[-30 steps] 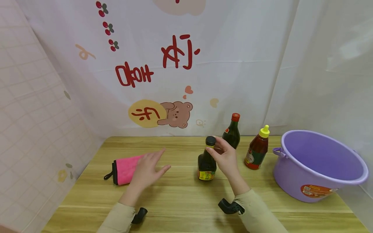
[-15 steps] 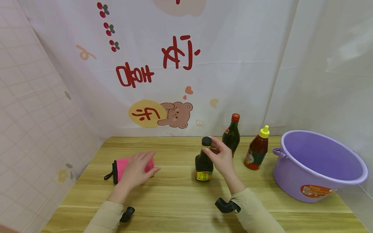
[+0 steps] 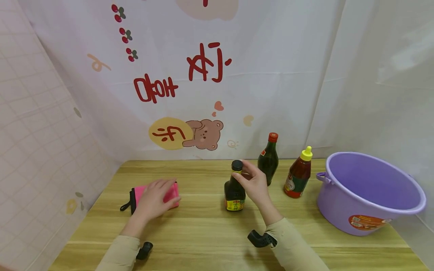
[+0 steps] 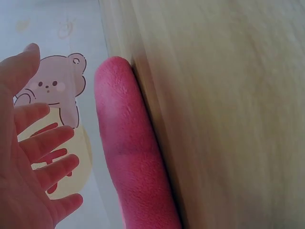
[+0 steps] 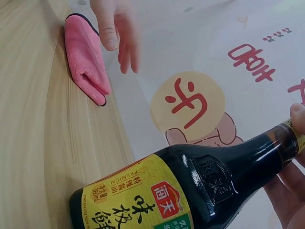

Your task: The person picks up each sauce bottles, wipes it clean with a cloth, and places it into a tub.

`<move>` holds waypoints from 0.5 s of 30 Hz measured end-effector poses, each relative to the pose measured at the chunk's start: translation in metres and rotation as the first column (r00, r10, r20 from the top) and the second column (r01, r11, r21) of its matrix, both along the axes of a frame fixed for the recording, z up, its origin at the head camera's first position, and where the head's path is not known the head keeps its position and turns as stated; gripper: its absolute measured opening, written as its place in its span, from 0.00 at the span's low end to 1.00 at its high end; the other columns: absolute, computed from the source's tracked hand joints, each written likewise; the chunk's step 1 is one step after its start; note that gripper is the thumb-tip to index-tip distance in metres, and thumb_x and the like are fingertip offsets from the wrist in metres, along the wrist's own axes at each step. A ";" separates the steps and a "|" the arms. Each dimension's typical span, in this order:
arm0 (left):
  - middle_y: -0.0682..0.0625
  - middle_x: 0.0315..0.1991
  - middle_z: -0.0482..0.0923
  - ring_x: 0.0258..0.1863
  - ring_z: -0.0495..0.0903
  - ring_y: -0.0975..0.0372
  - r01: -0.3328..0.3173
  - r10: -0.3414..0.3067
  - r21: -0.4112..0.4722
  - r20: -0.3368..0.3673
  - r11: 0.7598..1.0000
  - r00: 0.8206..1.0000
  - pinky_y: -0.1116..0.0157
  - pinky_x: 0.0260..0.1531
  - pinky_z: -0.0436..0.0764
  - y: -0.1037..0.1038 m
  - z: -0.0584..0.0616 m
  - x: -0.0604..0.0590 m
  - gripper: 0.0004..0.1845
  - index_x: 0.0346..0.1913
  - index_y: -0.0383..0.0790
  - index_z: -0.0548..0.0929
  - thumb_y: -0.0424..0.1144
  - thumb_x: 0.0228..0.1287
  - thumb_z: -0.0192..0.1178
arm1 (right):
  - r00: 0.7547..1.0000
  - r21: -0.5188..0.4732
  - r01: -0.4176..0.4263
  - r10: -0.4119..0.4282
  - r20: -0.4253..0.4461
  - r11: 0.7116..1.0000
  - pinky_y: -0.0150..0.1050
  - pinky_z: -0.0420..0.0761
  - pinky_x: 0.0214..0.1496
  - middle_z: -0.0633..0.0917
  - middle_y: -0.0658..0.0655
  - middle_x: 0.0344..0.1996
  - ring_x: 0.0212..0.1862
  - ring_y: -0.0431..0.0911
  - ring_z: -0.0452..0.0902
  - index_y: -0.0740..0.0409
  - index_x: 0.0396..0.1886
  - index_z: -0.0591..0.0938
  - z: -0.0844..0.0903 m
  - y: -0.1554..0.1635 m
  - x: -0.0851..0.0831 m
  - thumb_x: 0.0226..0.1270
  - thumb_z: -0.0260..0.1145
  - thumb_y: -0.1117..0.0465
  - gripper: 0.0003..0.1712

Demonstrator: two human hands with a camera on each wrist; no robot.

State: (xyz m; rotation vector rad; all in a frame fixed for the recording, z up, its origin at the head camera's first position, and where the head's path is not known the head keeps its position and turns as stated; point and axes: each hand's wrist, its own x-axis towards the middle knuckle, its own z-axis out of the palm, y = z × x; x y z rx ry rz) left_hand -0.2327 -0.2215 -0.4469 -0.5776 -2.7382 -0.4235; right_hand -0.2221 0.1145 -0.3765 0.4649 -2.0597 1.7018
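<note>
A dark soy sauce bottle (image 3: 234,192) with a black cap and yellow label stands upright near the table's middle. My right hand (image 3: 255,185) grips its neck between thumb and fingers; in the right wrist view the label (image 5: 138,195) faces the camera. Over on the left lies a folded pink towel (image 3: 172,195) with black edging and a loop. My left hand (image 3: 152,199) hovers above this towel, partly covering it in the head view. Its fingers (image 4: 50,143) are spread and relaxed, apart from the towel's rolled pink edge (image 4: 128,143) in the left wrist view.
Behind my right hand stands a green glass bottle (image 3: 268,162) with a red cap. To its right is a red sauce bottle (image 3: 298,178) with a yellow nozzle. A large purple bucket (image 3: 333,209) occupies the table's right side. A printed curtain (image 3: 278,75) hangs behind.
My left hand has moved left, from the towel's right end to above it. My right hand has shifted the soy sauce bottle slightly left, uncovering more of the green bottle.
</note>
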 end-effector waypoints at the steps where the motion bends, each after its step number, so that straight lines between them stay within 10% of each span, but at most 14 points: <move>1: 0.39 0.62 0.75 0.64 0.68 0.41 -0.003 0.003 -0.002 0.004 1.000 1.000 0.40 0.65 0.61 -0.001 0.000 0.000 0.37 0.70 0.41 0.72 0.55 0.62 0.67 | 1.000 -0.001 0.001 -0.001 0.002 1.000 0.38 0.83 0.46 0.86 0.69 0.42 0.45 0.62 0.83 0.71 0.53 0.81 0.000 -0.001 0.000 0.58 0.71 0.76 0.21; 15: 0.40 0.61 0.76 0.63 0.69 0.41 -0.004 0.005 -0.031 0.034 1.000 0.999 0.37 0.62 0.62 -0.010 -0.004 -0.005 0.37 0.68 0.39 0.74 0.56 0.61 0.67 | 1.000 0.006 -0.003 0.003 0.007 1.000 0.42 0.83 0.48 0.88 0.61 0.42 0.45 0.52 0.85 0.61 0.53 0.84 -0.029 -0.002 -0.025 0.58 0.75 0.68 0.22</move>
